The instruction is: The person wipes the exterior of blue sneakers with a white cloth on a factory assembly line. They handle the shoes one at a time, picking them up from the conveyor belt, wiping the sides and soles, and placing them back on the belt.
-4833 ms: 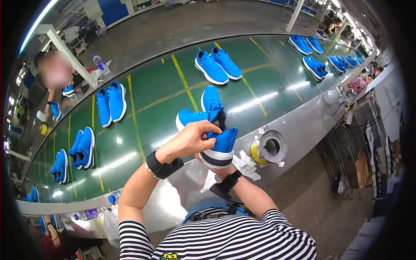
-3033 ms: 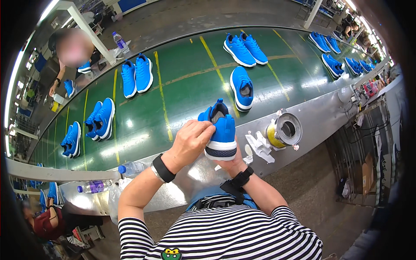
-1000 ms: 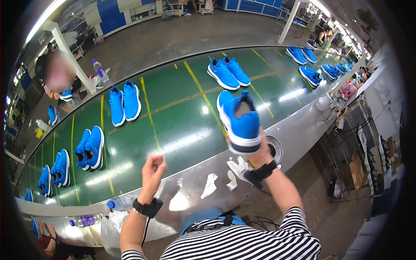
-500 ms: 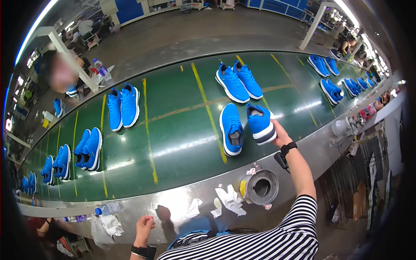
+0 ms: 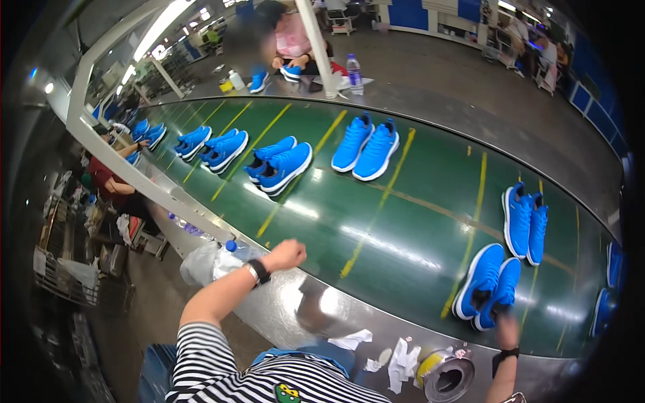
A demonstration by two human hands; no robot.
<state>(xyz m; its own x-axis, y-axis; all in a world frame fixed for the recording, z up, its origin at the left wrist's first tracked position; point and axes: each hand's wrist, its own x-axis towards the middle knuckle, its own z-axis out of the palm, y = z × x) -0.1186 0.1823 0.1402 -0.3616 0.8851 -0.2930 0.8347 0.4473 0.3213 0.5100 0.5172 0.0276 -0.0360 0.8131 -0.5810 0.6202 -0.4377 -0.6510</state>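
Note:
At the near right of the green conveyor belt [image 5: 416, 235], two blue sneakers with white soles stand side by side. My right hand [image 5: 508, 330] is at the heel of the right sneaker [image 5: 500, 293]; motion smears its fingers, so its grip cannot be made out. The left sneaker [image 5: 480, 275] of that pair stands free on the belt. My left hand [image 5: 287, 254], fingers curled in, hovers at the belt's near edge, with nothing visible in it. Another blue pair [image 5: 517, 221] stands just beyond.
More blue sneakers [image 5: 376, 152] line the belt leftward. On the metal ledge [image 5: 269, 305] are white paper scraps [image 5: 402, 363], a round metal container [image 5: 449, 379] and a blue-capped bottle [image 5: 232, 247]. Across the belt sits a person [image 5: 293, 37] beside a water bottle [image 5: 354, 75].
My view has swung left. The right sneaker has come down from my right hand's raised hold to stand beside its mate. My left hand has risen forward to the belt's edge.

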